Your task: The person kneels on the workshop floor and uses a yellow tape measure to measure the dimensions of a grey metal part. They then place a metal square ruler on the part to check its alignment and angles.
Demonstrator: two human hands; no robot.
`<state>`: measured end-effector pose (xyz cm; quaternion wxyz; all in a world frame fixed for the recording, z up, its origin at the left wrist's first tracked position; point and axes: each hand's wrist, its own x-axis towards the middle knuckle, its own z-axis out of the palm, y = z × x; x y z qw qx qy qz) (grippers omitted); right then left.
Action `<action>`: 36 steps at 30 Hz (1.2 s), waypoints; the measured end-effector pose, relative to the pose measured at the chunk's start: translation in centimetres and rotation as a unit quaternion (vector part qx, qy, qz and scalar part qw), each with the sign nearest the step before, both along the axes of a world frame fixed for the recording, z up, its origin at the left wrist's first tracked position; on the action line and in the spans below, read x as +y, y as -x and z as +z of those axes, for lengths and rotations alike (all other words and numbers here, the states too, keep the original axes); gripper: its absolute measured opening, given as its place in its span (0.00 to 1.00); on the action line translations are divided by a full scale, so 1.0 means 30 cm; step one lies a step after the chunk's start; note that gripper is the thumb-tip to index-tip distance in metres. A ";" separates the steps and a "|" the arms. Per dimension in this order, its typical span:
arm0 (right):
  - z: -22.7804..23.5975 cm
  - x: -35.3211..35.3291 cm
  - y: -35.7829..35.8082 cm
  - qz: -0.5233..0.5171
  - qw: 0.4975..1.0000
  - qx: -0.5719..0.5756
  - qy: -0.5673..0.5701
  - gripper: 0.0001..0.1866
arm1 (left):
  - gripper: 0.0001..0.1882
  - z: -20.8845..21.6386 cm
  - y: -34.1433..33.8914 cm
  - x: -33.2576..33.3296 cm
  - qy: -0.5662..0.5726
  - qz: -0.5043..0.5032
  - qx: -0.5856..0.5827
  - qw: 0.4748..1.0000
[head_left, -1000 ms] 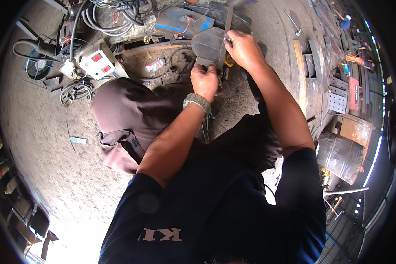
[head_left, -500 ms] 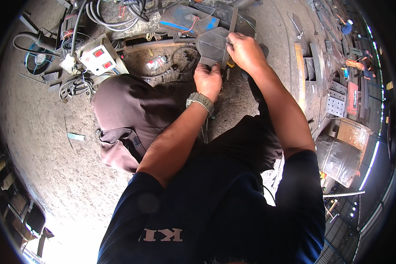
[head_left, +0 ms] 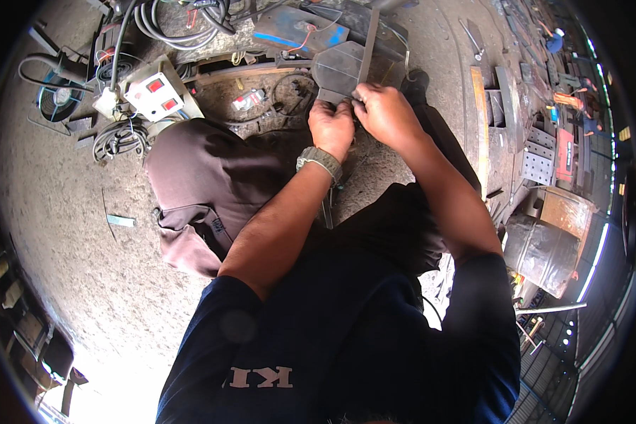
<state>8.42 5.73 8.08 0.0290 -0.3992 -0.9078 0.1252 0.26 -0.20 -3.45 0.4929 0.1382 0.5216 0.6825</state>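
Note:
A grey metal plate [head_left: 338, 65] with cut corners and thin lines on its face lies in front of me. Along its right side runs the long flat blade of a steel square [head_left: 369, 49]. My left hand [head_left: 331, 128], with a watch on the wrist, is closed on the square's near end at the plate's near edge. Just right of it, my right hand [head_left: 387, 113] has its fingers pinched together by the blade's lower end. Whatever those fingers hold is hidden.
A blue-marked metal block [head_left: 300, 32] lies beyond the plate. To the left stand a switch box [head_left: 155, 95] with red switches, coiled cables [head_left: 177, 28] and a small fan [head_left: 58, 102]. Steel bars and perforated plates [head_left: 537, 159] lie at the right, with a metal drum [head_left: 542, 251] nearer.
My right hand has come down the blade toward me and now sits close beside my left hand. The left hand keeps nearly the same place.

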 end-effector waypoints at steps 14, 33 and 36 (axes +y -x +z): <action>0.052 0.104 -0.051 -0.081 0.996 0.025 0.017 0.11 | 0.10 0.064 0.020 -0.013 0.016 0.000 -0.046 0.999; 0.042 0.182 0.003 0.022 0.993 -0.056 0.104 0.11 | 0.10 0.057 0.024 -0.011 0.008 -0.003 -0.052 0.999; 0.044 0.172 0.007 0.012 0.991 -0.067 0.112 0.10 | 0.10 0.065 0.023 -0.010 0.002 0.001 -0.053 0.999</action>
